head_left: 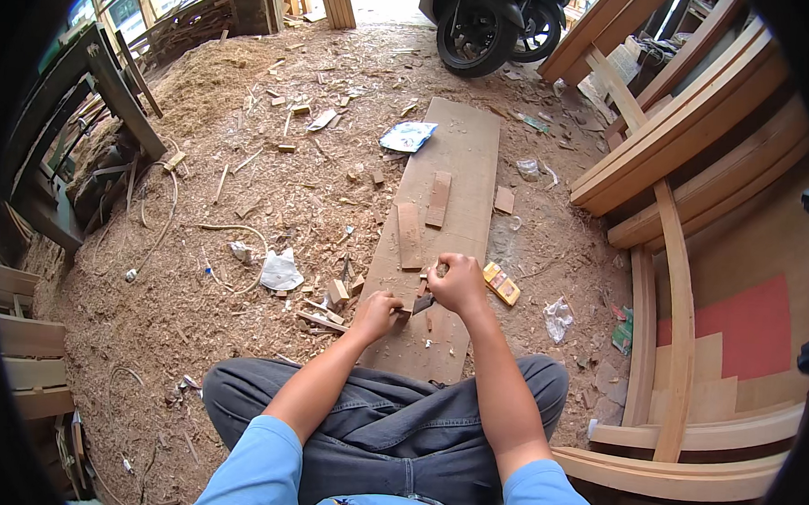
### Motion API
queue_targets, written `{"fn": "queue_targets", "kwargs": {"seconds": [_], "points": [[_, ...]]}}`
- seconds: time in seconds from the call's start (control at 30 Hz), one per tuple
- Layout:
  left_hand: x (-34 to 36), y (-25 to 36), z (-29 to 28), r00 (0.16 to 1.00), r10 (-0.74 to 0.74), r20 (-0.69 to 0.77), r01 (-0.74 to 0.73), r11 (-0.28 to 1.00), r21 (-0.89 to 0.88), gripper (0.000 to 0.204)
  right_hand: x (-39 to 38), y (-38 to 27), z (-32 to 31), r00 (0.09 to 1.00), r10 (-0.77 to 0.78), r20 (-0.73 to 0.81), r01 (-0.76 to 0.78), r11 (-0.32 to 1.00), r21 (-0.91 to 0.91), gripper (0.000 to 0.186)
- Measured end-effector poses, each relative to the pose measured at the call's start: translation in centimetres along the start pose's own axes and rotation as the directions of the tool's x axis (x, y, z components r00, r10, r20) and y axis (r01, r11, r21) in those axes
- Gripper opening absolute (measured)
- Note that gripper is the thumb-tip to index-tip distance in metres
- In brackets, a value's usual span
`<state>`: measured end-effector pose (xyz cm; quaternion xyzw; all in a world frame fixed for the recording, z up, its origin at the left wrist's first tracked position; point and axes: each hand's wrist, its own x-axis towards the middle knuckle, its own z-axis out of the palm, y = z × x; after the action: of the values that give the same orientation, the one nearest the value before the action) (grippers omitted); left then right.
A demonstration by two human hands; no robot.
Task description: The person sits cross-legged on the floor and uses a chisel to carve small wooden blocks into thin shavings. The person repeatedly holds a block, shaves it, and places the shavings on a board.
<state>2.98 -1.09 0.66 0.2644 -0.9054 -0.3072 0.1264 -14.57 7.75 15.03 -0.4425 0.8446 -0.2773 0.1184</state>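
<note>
My left hand (379,315) is closed, its fingertips pressing a small wooden piece (404,315) against a long brown board (468,151) that lies on the ground before my crossed legs. Just to the right, my right hand (460,283) makes a fist around a tool with a dark flat blade (423,303). The blade points down and left, close to the wooden piece; whether they touch is unclear. Most of the tool's handle is hidden in the fist. Farther up the board lie two flat wooden strips, a longer one (409,236) and a shorter one (438,199).
A yellow packet (501,284) lies right of my right hand. A blue-white packet (409,136) rests across the board's far left edge. Shavings and offcuts (338,292) cover the ground. Wooden frames (677,319) stand at the right, a dark metal stand (113,95) at the left, and a motor scooter (475,34) behind.
</note>
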Motion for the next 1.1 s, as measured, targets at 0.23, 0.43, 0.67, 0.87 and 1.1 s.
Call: {"fn": "queue_targets", "kwargs": {"seconds": [0.23, 0.43, 0.67, 0.87, 1.1], "points": [[-0.1, 0.2, 0.1, 0.997, -0.060, 0.050, 0.062, 0.997, -0.036, 0.021, -0.9, -1.0, -0.6, 0.998, -0.054, -0.014, 0.054, 0.998, 0.010, 0.029], [-0.3, 1.3, 0.0, 0.997, -0.059, 0.054, 0.060, 0.998, -0.014, 0.018, -1.2, -1.9, -1.2, 0.998, -0.059, -0.033, 0.059, 0.998, 0.018, 0.028], [-0.2, 0.7, 0.6, 0.998, -0.046, 0.051, 0.048, 0.998, -0.036, 0.018, -1.2, -2.8, -0.2, 0.999, -0.052, -0.007, 0.052, 0.998, -0.033, 0.026], [-0.2, 0.2, 0.9, 0.997, -0.047, 0.060, 0.049, 0.998, -0.034, 0.018, -1.3, -3.2, 0.6, 0.994, -0.111, -0.004, 0.111, 0.990, -0.093, 0.027], [-0.3, 1.6, -0.3, 0.990, -0.107, 0.095, 0.111, 0.993, -0.045, 0.019, -1.7, -4.2, 1.1, 0.993, -0.118, 0.027, 0.120, 0.980, -0.160, 0.024]]}}
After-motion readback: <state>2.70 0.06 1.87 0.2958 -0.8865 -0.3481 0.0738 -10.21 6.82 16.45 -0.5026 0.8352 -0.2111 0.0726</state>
